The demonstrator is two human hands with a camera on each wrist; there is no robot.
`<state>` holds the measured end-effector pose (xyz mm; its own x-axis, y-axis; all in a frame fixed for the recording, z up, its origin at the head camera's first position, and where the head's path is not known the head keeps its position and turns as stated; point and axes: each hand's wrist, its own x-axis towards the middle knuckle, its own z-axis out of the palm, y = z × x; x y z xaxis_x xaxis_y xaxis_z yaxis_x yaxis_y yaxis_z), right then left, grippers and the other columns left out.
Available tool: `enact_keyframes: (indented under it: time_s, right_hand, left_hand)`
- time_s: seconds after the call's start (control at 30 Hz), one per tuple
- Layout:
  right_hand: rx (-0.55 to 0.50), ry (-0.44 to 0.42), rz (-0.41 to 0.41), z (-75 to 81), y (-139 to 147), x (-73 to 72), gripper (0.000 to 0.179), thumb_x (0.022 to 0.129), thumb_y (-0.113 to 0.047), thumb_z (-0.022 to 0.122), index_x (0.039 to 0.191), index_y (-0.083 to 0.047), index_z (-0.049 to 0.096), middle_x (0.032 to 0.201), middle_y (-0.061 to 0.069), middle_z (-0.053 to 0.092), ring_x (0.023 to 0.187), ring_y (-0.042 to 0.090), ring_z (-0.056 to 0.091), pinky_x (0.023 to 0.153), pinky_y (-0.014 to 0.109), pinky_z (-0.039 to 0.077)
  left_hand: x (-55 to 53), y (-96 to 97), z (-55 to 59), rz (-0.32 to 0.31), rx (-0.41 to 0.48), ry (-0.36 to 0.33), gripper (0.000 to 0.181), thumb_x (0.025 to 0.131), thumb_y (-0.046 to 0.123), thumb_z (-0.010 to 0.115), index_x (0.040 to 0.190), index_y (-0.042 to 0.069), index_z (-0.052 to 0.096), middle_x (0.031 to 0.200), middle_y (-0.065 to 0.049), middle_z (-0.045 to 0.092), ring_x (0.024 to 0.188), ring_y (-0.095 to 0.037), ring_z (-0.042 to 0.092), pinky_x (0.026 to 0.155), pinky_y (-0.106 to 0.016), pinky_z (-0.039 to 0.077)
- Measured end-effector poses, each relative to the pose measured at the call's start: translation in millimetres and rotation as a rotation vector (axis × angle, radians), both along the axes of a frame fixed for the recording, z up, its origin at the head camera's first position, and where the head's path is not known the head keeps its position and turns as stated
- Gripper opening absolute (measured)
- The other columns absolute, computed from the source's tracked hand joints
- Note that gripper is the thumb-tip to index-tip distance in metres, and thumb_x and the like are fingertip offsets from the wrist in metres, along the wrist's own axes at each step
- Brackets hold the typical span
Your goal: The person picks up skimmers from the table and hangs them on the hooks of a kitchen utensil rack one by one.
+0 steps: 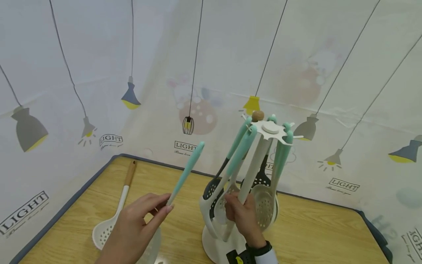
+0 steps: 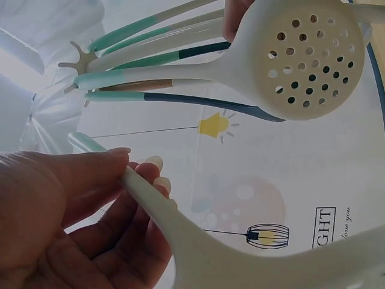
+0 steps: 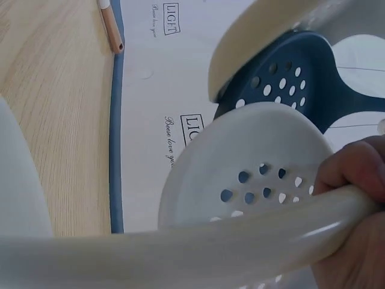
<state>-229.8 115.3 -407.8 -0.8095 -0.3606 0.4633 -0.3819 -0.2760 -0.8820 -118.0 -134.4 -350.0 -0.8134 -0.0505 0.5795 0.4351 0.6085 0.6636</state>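
Note:
My left hand (image 1: 135,223) pinches a white utensil with a mint-green handle end (image 1: 186,172) between thumb and fingers. Its handle tilts up to the right; the hand partly hides its wide pale lower end. On the right, my right hand (image 1: 244,216) grips the white post (image 1: 255,167) of a utensil rack, below its notched top (image 1: 270,126). Several mint-handled utensils hang around the post, among them a white skimmer (image 2: 258,66) and a dark blue skimmer (image 3: 325,60). The rack's round white base (image 1: 211,242) is partly visible at the bottom.
A white skimmer with a wooden handle (image 1: 130,172) lies on the wood-grain table (image 1: 310,227) at the left. Behind the table's dark edge hangs a pale cloth (image 1: 230,55) printed with lamps.

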Motion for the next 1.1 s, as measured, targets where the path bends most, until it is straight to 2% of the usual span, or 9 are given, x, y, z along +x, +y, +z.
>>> enact_keyframes:
  time_s: [0.2,0.37,0.6,0.77,0.93,1.1]
  right_hand:
    - [0.024,0.015,-0.133,-0.5,-5.5,2.7,0.042,0.099,-0.014,0.049,0.060,-0.003,0.038,0.049,0.003,0.030,0.040,0.015,0.028,0.035,0.031,0.023]
    - [0.057,-0.016,-0.237,-1.9,-8.3,4.6,0.043,0.099,-0.018,0.051,0.061,-0.003,0.038,0.049,0.000,0.032,0.041,0.010,0.030,0.037,0.028,0.025]
    - [0.072,-0.045,-0.367,-1.9,-14.9,6.3,0.043,0.098,-0.013,0.052,0.058,-0.004,0.037,0.047,-0.002,0.031,0.039,0.006,0.029,0.036,0.027,0.025]
    - [0.080,-0.063,-0.451,-0.6,-20.9,7.5,0.042,0.096,-0.010,0.054,0.057,-0.005,0.039,0.047,-0.001,0.033,0.039,0.007,0.031,0.037,0.026,0.027]
    - [0.097,-0.080,-0.513,0.0,-24.5,6.7,0.041,0.096,-0.009,0.053,0.057,-0.004,0.040,0.047,0.001,0.035,0.040,0.008,0.032,0.038,0.026,0.028]
    - [0.107,-0.090,-0.535,-1.4,-25.0,6.9,0.040,0.095,-0.008,0.054,0.058,-0.003,0.041,0.048,0.001,0.035,0.040,0.008,0.032,0.038,0.026,0.029]
  left_hand:
    - [-0.1,0.2,0.7,0.016,-0.009,0.035,0.023,0.087,0.015,0.069,0.109,0.019,0.072,0.086,0.026,0.057,0.075,0.004,0.054,0.060,-0.018,0.046]
    - [0.6,0.6,2.0,0.024,-0.001,0.067,0.023,0.086,0.013,0.070,0.109,0.019,0.072,0.086,0.024,0.058,0.075,0.003,0.055,0.062,-0.018,0.046]
    - [2.2,1.0,3.1,0.040,0.009,0.039,0.023,0.087,0.015,0.069,0.109,0.021,0.072,0.086,0.027,0.057,0.075,0.003,0.055,0.064,-0.019,0.047]
    - [2.5,1.1,3.9,0.040,0.017,0.046,0.023,0.087,0.015,0.069,0.109,0.020,0.072,0.087,0.025,0.059,0.076,0.003,0.056,0.064,-0.019,0.048]
    - [2.0,2.5,4.9,0.030,0.024,0.085,0.023,0.086,0.013,0.069,0.109,0.019,0.072,0.089,0.023,0.060,0.076,0.003,0.057,0.066,-0.018,0.048]
    - [1.4,5.6,4.7,-0.003,0.052,0.154,0.025,0.085,0.008,0.069,0.108,0.017,0.072,0.091,0.020,0.062,0.077,0.002,0.058,0.067,-0.017,0.048]
